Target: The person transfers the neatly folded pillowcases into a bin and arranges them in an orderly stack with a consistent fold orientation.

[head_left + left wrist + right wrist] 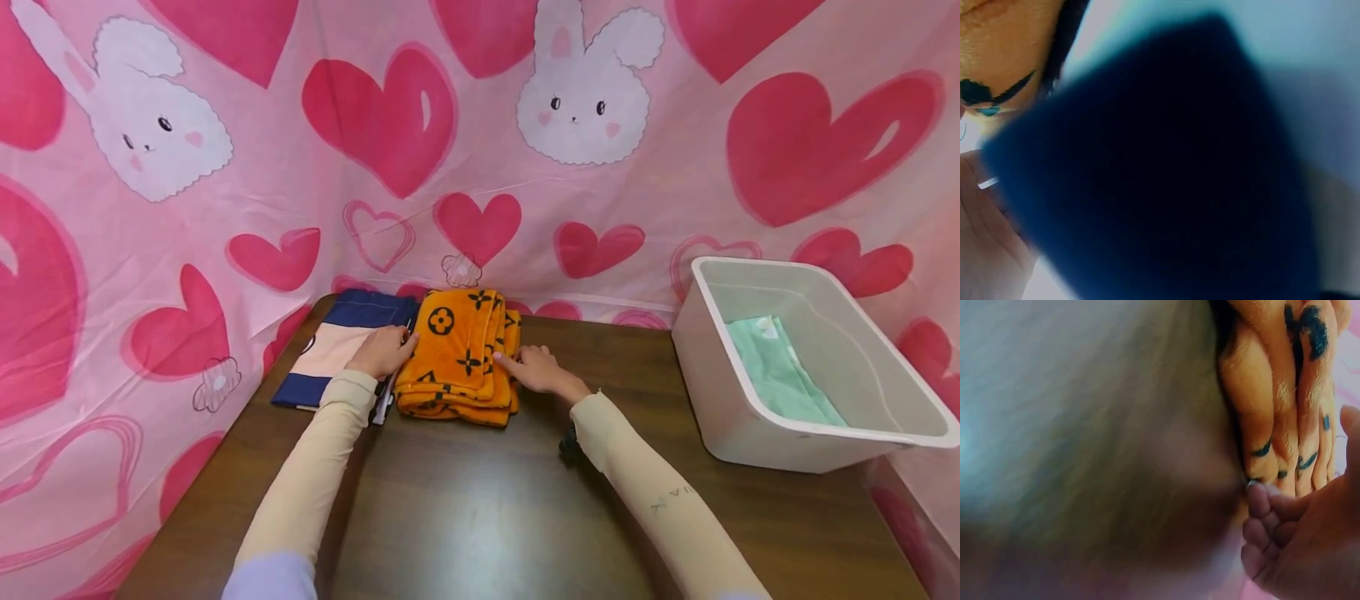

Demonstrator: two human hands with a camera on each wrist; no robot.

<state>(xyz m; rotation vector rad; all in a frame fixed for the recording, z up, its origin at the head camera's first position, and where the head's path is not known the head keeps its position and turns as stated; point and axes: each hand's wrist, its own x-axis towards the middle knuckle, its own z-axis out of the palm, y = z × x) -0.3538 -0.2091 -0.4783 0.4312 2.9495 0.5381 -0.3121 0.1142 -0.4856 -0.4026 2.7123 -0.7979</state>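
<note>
Lying on desk (480,500), folded orange blanket (457,346), long axis front to back, layered end nearest, right hand (542,369) loosely bent alongside, left hand (380,352) opposite, cannot tell its grip

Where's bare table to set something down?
Bare on the dark brown wooden table: the near stretch between the cream-sleeved forearms; also between the right hand and the grey plastic bin. Crowded: back left, where the folded black-printed orange blanket and folded navy-and-pink cloth lie adjacent.

You've got an orange, black-flowered blanket (457,350), navy-and-pink cloth (330,350), mint towel (780,371), pale grey bin (720,392), brown table (465,508), pink backdrop (645,196) with red hearts!
</note>
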